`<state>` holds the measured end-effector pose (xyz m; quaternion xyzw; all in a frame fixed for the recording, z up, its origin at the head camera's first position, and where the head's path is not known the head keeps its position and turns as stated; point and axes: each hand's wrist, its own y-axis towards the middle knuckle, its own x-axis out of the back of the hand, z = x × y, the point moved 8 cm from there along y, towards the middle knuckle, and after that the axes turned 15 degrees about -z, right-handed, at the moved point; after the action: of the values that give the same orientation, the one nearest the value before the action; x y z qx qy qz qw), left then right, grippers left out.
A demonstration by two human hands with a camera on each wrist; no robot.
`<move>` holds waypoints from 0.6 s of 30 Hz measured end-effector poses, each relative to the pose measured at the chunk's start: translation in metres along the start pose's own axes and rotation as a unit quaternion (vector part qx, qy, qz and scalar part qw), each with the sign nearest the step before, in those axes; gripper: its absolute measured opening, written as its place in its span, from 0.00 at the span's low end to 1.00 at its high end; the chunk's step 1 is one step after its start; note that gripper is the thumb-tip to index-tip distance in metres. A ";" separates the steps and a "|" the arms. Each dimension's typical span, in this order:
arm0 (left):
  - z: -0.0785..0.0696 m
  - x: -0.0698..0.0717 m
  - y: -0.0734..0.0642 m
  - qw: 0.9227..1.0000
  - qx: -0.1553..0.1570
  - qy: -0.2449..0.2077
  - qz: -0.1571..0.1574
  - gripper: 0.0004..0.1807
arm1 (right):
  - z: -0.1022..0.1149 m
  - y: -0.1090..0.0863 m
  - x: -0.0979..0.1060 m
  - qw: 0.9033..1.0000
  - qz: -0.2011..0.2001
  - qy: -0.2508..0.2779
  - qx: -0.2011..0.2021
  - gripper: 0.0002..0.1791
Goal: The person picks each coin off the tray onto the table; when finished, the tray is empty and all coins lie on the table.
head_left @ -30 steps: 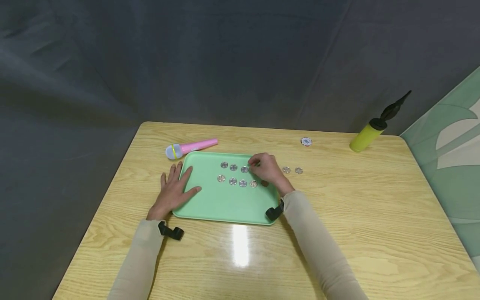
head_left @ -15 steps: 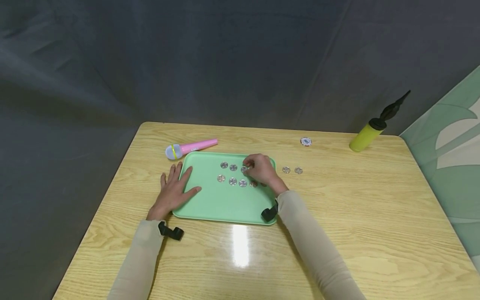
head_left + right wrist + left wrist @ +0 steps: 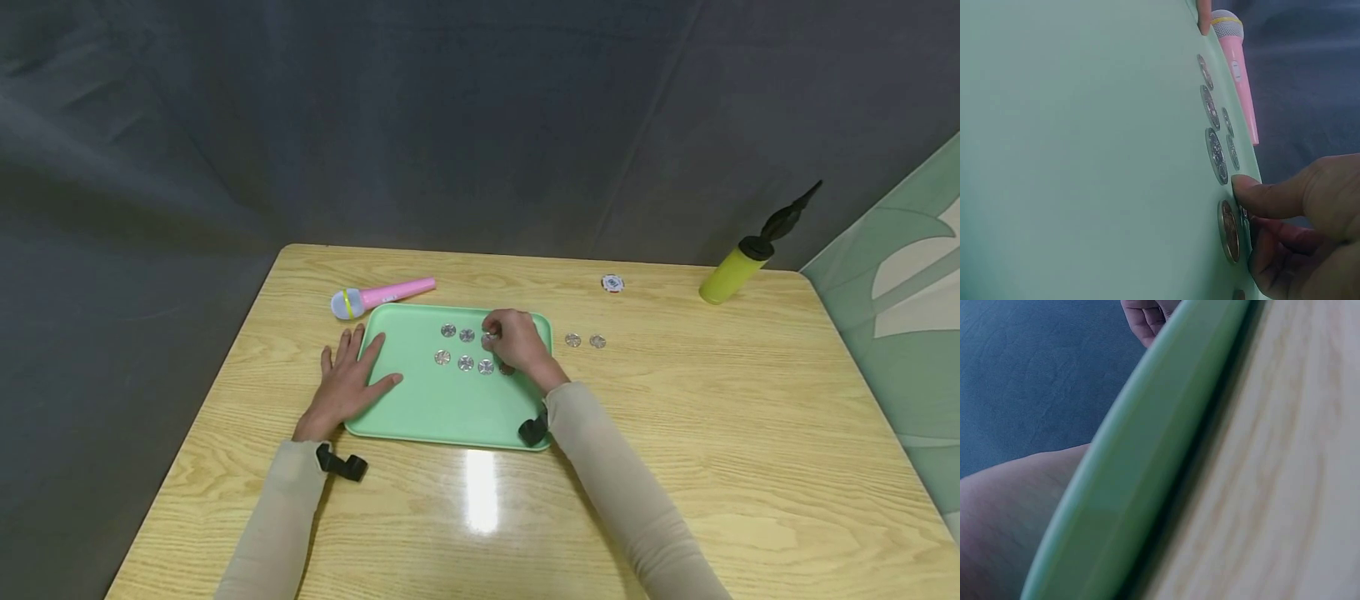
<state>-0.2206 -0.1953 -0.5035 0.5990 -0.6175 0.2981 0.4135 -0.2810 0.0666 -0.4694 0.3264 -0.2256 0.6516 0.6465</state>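
A light green tray lies on the table, with two rows of silver coins on it. My left hand rests spread over the tray's left rim. At the right end of the upper row, my right hand pinches a coin between thumb and fingers, close on the tray surface. Two upper-row coins, one of them this coin, lie to the left of that hand. Nearer me runs the lower row, including a coin; its right end is partly hidden by the right hand and wrist.
A pink toy microphone lies behind the tray's left corner. Right of the tray are two coins on the table. A poker chip lies farther back, and a yellow-green hand pump with a black nozzle is at the back right.
My right hand has shifted slightly left over the end coin of the upper row, covering more of the lower row's right end. My left hand has stayed still on the rim.
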 end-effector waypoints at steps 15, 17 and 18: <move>0.001 0.000 -0.001 1.000 0.001 -0.001 -0.001 0.47 | -0.002 0.001 -0.001 1.000 0.008 -0.027 -0.005 0.12; 0.001 0.000 -0.001 1.000 0.001 -0.002 -0.001 0.47 | -0.001 0.001 0.000 1.000 0.004 -0.027 0.004 0.11; 0.001 0.000 -0.001 1.000 0.001 -0.002 0.000 0.47 | 0.000 0.001 0.001 1.000 0.002 -0.027 0.008 0.10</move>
<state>-0.2199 -0.1964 -0.5040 0.6005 -0.6178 0.2974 0.4114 -0.2816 0.0674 -0.4684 0.3486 -0.2390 0.6458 0.6359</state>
